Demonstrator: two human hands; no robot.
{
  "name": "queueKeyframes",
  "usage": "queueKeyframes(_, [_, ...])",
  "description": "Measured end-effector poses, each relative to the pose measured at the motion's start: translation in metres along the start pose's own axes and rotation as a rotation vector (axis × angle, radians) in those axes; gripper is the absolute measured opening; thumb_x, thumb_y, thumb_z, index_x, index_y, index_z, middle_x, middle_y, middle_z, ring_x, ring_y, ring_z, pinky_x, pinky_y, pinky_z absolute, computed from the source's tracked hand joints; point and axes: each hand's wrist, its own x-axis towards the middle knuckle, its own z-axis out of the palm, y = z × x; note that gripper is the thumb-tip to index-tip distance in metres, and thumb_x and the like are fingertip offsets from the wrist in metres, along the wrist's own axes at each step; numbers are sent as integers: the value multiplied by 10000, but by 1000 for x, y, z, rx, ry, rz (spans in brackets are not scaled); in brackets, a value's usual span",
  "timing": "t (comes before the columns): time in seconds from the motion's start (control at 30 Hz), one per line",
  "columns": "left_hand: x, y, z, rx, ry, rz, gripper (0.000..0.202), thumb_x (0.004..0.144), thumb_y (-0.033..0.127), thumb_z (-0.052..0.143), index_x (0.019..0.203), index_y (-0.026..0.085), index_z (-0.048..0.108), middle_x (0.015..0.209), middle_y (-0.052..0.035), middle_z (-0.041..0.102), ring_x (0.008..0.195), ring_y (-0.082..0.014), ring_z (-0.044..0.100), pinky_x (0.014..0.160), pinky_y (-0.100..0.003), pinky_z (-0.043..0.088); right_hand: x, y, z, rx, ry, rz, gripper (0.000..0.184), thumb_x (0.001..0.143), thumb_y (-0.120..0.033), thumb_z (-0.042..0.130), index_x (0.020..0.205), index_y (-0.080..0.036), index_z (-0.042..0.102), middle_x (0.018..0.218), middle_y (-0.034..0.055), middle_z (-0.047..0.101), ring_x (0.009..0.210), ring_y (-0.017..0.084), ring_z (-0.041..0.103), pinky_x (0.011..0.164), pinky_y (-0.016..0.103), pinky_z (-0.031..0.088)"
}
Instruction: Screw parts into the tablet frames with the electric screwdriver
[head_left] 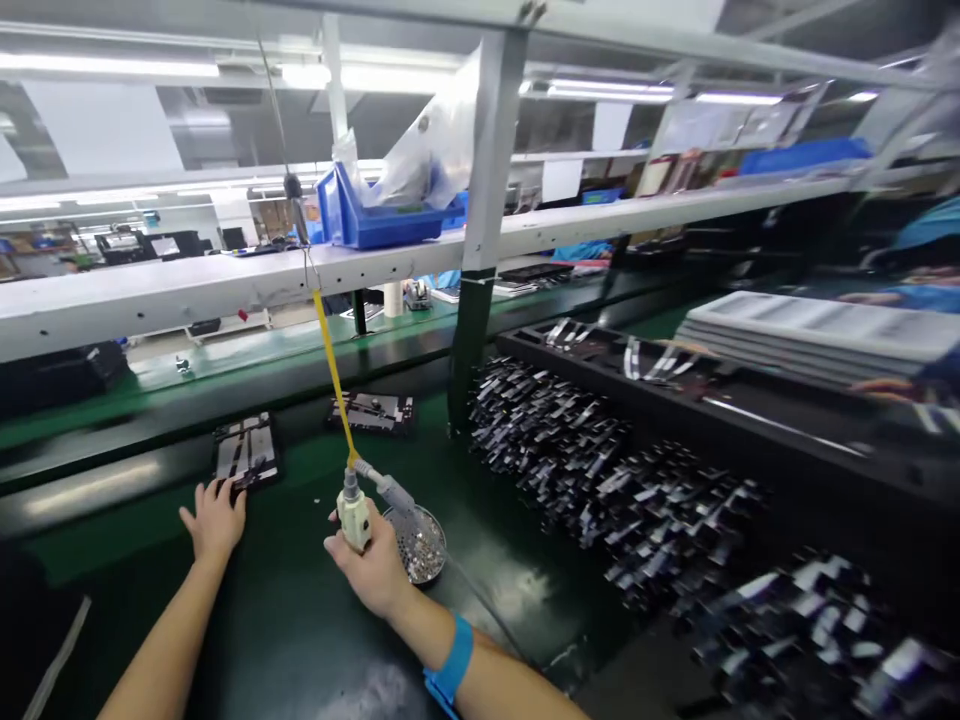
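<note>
My right hand (379, 575) is wrapped round a pale electric screwdriver (355, 518), which hangs from a yellow cord (330, 370). Its grey cable bends off to the right. Beside that hand, partly behind it, stands a round dish of small screws (421, 548). My left hand (215, 522) has its fingers spread at the near edge of an opened flat device (246, 450) with dark and silver parts inside; whether the fingertips press on it I cannot tell. A second such device (373, 411) lies farther back on the green bench (300, 590).
Many dark and silver strips (600, 480) lie heaped on the right, beside a long black tray (675, 400). White trays (825, 330) are stacked behind, with a co-worker's hands near them. A metal post (487, 200) and a shelf (135, 295) with a blue bin (375, 220) stand ahead.
</note>
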Motion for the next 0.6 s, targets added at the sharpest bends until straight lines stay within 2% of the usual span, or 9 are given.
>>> queueKeyframes(0.07, [-4,1,2,11,39,-44,497,1011,354,421,1392,86,594,1540,-268,476,1514,-440,298,1151,-755,240,2,-1,-3,-19,44,-6,247,841,-283,686,1072,-206,644,750,-28,663,647,144,605,668,267,541])
queueKeyframes(0.17, [-20,6,3,-25,51,9,524,995,344,433,1446,104,548,1591,-238,419,1562,-388,232,1231,-660,206,5,-1,-8,-75,139,-10,357,866,-280,659,1212,-201,618,873,13,735,754,173,684,779,299,576])
queueKeyframes(0.23, [-37,11,3,-80,-1,93,472,988,342,440,1376,141,619,1505,-206,526,1505,-362,371,1236,-573,291,8,0,-9,-127,189,7,408,877,-300,653,1266,-190,604,956,44,755,836,195,712,840,323,583])
queueKeyframes(0.3, [-56,17,5,-130,-81,189,408,986,353,451,1263,189,703,1382,-161,634,1377,-321,542,1193,-477,409,12,2,-10,-176,194,36,380,890,-323,639,1242,-180,620,992,62,756,874,208,716,855,336,584])
queueKeyframes(0.37, [-79,25,6,-159,-145,268,377,990,384,466,1201,234,740,1348,-115,670,1311,-280,607,1161,-422,464,15,5,-10,-200,173,57,336,895,-331,631,1193,-177,639,989,62,752,877,210,712,851,340,583])
queueKeyframes(0.43, [-102,33,6,-204,-184,334,379,996,410,480,1221,249,738,1392,-97,655,1351,-271,584,1188,-444,444,18,8,-11,-193,133,73,311,889,-338,640,1153,-173,651,940,49,744,836,202,704,815,331,583])
queueKeyframes(0.5, [-122,41,2,-282,-206,389,377,995,407,503,1255,246,724,1421,-103,641,1392,-284,552,1219,-513,399,20,10,-16,-151,67,99,299,881,-360,660,1111,-169,664,863,32,728,748,187,687,733,311,580])
queueKeyframes(0.6, [-137,51,-8,-427,-225,431,335,978,350,546,1242,245,723,1394,-115,660,1383,-303,562,1218,-596,376,21,14,-33,-45,-37,149,321,869,-417,690,1069,-166,686,813,33,724,614,169,652,617,300,562])
